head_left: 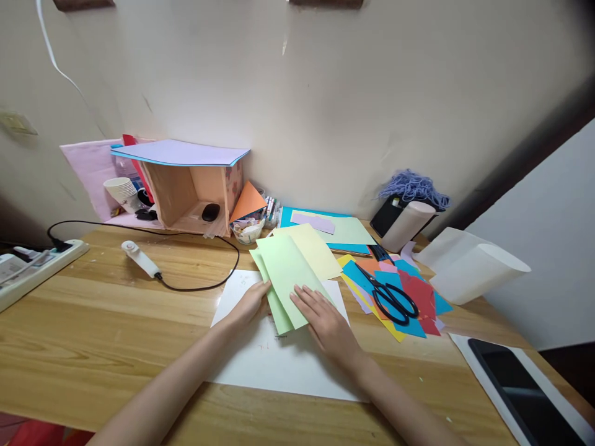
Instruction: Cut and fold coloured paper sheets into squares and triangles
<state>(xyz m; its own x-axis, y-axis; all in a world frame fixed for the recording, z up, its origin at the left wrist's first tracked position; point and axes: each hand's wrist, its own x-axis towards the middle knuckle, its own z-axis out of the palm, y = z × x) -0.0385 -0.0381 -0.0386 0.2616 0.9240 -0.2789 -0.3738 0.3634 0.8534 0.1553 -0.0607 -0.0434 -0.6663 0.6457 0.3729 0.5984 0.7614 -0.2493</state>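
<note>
A light green sheet of paper (290, 266), folded over with its two layers slightly apart, is between my hands in the middle. At its left edge my left hand (251, 302) pinches the paper, with some fingers hidden. My right hand (323, 316) lies on the top layer near the lower right corner, fingers stretched out and flat. Beneath is a large white sheet (279, 371) with faint marks. A pale yellow sheet (316, 251) lies just behind the green paper.
Black-handled scissors (395, 303) rest on coloured paper scraps (418, 291) to the right. A white paper roll (483, 269), a phone-like black device (520, 384), a pink box (186, 192), a glue gun (139, 259) with its cord, and a power strip (41, 272) surround the work area.
</note>
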